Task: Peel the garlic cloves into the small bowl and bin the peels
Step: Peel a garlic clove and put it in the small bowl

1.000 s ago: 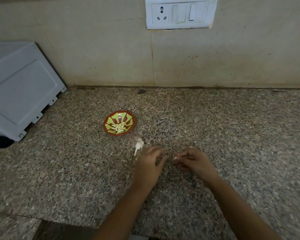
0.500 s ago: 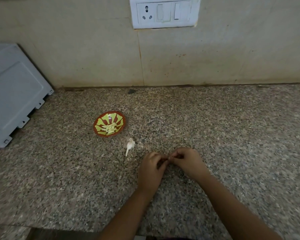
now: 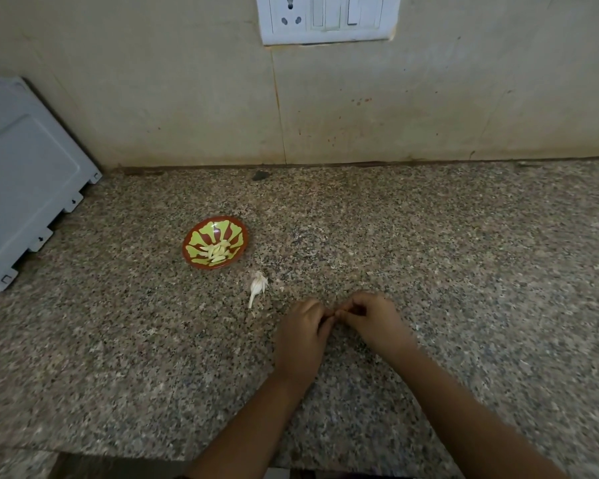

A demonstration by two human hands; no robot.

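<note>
Both hands meet low on the speckled granite counter point(image 3: 464, 257), fingertips pressed together. The left hand point(image 3: 301, 335) is curled, its back to the camera, and the right hand point(image 3: 372, 318) is curled too, pinching toward it. Whatever they pinch is hidden between the fingers, so I cannot tell whether a clove is in there. Just beyond and left of the left hand lies a small white garlic piece with papery skin point(image 3: 257, 288), apart from both hands. Farther out in the same direction sits the small red and yellow-green bowl point(image 3: 215, 242) holding pale peeled cloves point(image 3: 217, 252). A grey appliance point(image 3: 25, 181) is cut off at the far left, and a switchboard point(image 3: 329, 17) is cropped at the top
</note>
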